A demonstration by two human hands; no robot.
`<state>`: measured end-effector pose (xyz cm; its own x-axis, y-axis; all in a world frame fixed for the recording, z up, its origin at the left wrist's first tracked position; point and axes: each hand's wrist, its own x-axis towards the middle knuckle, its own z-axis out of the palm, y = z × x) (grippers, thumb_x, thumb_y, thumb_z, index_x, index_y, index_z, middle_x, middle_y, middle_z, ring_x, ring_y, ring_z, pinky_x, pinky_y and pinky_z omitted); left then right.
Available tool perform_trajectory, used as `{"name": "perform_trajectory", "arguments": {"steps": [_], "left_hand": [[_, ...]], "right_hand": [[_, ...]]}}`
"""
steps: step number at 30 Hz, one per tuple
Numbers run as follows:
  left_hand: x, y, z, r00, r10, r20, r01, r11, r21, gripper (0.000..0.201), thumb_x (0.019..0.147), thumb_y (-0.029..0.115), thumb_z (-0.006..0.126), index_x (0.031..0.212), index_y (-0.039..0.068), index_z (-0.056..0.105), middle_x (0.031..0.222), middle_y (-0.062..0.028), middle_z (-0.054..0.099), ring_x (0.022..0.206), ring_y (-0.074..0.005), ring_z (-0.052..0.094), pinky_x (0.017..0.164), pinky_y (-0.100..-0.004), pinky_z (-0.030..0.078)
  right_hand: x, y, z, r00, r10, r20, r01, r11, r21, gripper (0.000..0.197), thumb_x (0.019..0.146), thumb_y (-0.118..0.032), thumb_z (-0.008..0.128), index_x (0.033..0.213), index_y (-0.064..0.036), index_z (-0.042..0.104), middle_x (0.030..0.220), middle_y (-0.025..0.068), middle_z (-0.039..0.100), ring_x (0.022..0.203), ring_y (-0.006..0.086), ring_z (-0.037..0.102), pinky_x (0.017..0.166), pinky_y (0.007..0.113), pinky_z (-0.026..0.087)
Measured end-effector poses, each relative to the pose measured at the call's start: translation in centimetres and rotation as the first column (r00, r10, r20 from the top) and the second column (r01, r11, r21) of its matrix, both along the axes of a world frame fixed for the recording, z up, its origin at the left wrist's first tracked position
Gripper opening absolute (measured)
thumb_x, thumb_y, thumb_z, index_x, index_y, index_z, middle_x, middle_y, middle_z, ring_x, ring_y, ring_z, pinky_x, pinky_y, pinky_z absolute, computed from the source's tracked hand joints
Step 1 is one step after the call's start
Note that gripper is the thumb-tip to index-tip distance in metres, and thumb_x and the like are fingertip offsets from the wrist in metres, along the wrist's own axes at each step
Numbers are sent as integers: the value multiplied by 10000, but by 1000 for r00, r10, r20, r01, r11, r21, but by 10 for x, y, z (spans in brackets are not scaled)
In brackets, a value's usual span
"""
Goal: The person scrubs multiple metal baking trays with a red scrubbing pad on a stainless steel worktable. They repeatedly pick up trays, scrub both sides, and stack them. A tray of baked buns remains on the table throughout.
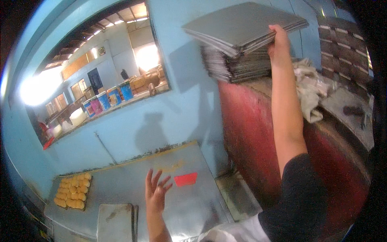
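My right hand (279, 43) is raised at the upper right, closed on the edge of several flat grey baking trays (246, 24), its thumb on top. These trays sit at an angle over a taller stack of similar trays (238, 66) on a red-sided ledge; whether they still touch the stack is hard to tell. Lower down, my left hand (156, 192) hovers over a metal table (177, 213) with its fingers spread and nothing in them. Closest to it lies a flat red piece (185, 179), like a plastic scraper.
Golden buns (73, 190) fill a tray at the table's left. More metal trays (115, 222) lie at the near edge. Cloths (310, 86) rest on the ledge (342, 117) right of the stack. Tubs and buckets (104, 100) line the window sill in the blue wall.
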<state>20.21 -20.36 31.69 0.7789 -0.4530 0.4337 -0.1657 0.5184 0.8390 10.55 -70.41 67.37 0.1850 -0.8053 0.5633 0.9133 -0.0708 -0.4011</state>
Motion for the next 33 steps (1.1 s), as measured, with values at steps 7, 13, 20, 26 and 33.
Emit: {"name": "perform_trajectory", "arguments": {"steps": [7,13,20,26,33], "left_hand": [[-33,106,-142,887,330,-324,-282,941,186,781,931,215,636,1529,146,137,1485,-185,328,1235,-356,504,984,-501,457],[-95,139,-159,708,603,-368,-386,766,513,695,962,176,574,1520,114,164,1419,-196,409,1148,-309,564,903,-415,507],[-95,103,-156,774,536,-336,-291,773,564,618,977,200,558,1505,104,251,1400,-143,437,1128,-239,560,898,-363,482],[-92,72,-202,809,456,-371,-129,753,645,661,948,164,594,1514,133,255,1389,-125,449,1070,-200,554,855,-319,475],[-128,99,-241,725,553,-411,-79,659,748,731,923,169,629,1530,161,222,1397,-134,439,1034,-203,531,851,-325,472]], "right_hand": [[63,-129,38,999,-27,-31,26,1000,-15,340,759,-72,657,1067,10,536,1061,155,563,921,336,605,737,545,546],[112,-171,5,988,-21,-150,43,988,147,427,815,-97,587,1178,51,417,1170,221,498,1027,367,597,770,549,594],[151,-174,1,745,-572,-343,620,784,39,712,835,-325,637,1370,48,350,1392,290,378,1231,413,469,988,546,431],[174,-175,-27,269,-917,-294,840,372,-395,803,891,-544,492,1460,1,336,1534,323,151,1430,466,149,1143,581,161],[209,-191,-21,72,-881,-467,745,359,-562,771,933,-550,414,1490,-34,284,1563,249,157,1448,450,95,1144,612,120]]}}
